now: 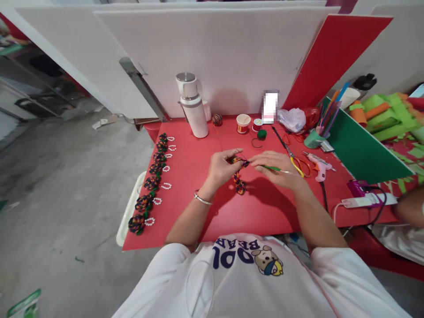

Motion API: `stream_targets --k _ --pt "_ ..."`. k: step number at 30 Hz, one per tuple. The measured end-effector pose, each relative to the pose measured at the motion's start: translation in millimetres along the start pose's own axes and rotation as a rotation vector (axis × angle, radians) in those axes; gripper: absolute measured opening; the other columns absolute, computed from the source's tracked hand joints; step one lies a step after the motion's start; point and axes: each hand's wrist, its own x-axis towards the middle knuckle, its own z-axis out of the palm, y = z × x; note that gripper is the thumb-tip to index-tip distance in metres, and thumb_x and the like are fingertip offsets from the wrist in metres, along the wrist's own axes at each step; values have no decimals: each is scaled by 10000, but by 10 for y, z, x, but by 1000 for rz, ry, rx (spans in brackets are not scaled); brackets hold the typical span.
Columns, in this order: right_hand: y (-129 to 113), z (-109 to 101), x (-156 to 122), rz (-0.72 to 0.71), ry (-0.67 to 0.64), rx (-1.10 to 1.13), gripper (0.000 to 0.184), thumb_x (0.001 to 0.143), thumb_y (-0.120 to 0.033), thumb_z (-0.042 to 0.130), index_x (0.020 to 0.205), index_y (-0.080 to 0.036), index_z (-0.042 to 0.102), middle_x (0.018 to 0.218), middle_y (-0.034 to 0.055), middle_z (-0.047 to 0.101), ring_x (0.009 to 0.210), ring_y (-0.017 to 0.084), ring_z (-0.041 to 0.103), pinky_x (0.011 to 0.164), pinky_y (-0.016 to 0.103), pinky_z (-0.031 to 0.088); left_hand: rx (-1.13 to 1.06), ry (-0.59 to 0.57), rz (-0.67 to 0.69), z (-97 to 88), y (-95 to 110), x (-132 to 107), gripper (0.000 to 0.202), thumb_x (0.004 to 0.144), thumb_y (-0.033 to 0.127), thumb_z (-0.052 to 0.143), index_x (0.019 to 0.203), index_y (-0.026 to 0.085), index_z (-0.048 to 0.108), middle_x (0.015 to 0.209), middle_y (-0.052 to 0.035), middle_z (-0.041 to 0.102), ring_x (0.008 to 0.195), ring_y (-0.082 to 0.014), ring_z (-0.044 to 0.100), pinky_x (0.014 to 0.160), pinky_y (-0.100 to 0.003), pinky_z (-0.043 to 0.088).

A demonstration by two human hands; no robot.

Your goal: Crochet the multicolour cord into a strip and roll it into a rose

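Observation:
My left hand (221,168) pinches a multicoloured crocheted strip (240,186) in dark, orange and red yarn, whose curled end hangs toward the red tabletop. My right hand (276,168) grips a crochet hook (273,168) with a green handle, its tip side at the strip's upper edge, close to my left fingers. From the strip a thin strand runs up toward a ball of multicoloured yarn (217,119) at the back of the table. Fingers hide the stitch at the hook's tip.
Crocheted balls (144,202) with white bead loops line the left edge. Behind stand a white thermos (194,106), a paper cup (243,123) and a phone (270,106). Scissors (296,165), a pink glue gun (319,167) and a power strip (369,201) lie right. Another person's arm (410,205) shows there.

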Motion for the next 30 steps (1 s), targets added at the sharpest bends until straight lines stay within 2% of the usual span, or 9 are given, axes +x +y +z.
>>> stream_targets --k 2,5,8,10,13,16,18,24,30 --pt "-10 144 -64 -107 75 -173 154 969 -267 647 1092 -257 741 1129 69 810 1011 208 750 893 400 588 -90 -1 -21 -7 -2 16 467 610 169 828 1070 94 791 629 22 674 566 -86 564 592 -228 454" --pt "10 383 -178 -221 270 -361 243 924 -221 710 1160 -279 717 1198 81 783 1046 218 713 875 398 579 -304 -111 -162 -48 6 42 491 593 204 868 1069 117 788 693 -3 703 537 -71 553 499 -200 365" --pt "26 535 -242 -283 449 -411 374 868 -166 769 1205 -318 711 1154 61 776 1037 212 689 885 378 585 -436 -254 -320 -91 7 61 459 568 204 895 1013 139 802 765 -31 723 496 -42 506 428 -187 226" --pt "24 542 -241 -290 487 -398 407 850 -147 786 1204 -336 716 1112 43 776 1022 205 684 884 368 591 -464 -321 -359 -109 -3 70 442 564 193 899 994 146 809 752 -27 715 477 -28 472 422 -184 203" --pt "-1 420 -188 -261 401 -304 317 874 -193 771 1152 -343 740 1075 27 786 990 201 688 853 381 601 -429 -347 -347 -127 -18 80 422 566 183 886 981 150 818 709 -17 703 472 -30 464 423 -185 223" --pt "-42 234 -113 -163 252 -116 162 922 -240 716 1054 -314 770 1009 31 803 924 203 703 837 413 597 -318 -307 -304 -130 -13 77 403 569 167 848 970 142 821 713 -32 721 529 -64 537 432 -187 264" --pt "-67 130 -75 -81 193 11 126 935 -235 691 1003 -294 781 943 33 808 880 202 709 835 418 591 -233 -299 -278 -121 -2 65 403 574 156 819 976 136 821 726 -40 731 578 -86 581 445 -187 301" --pt "-94 44 -62 98 170 207 109 938 -267 687 904 -259 791 860 37 788 821 195 710 799 386 572 -137 -345 -259 -98 14 26 394 605 166 780 995 129 820 694 -30 714 591 -94 593 480 -189 358" --pt "-113 40 -78 138 180 209 121 936 -288 687 882 -260 792 860 39 782 838 206 703 816 403 556 -73 -289 -234 -109 40 25 383 589 186 802 964 113 821 673 -34 710 550 -92 558 463 -196 351"
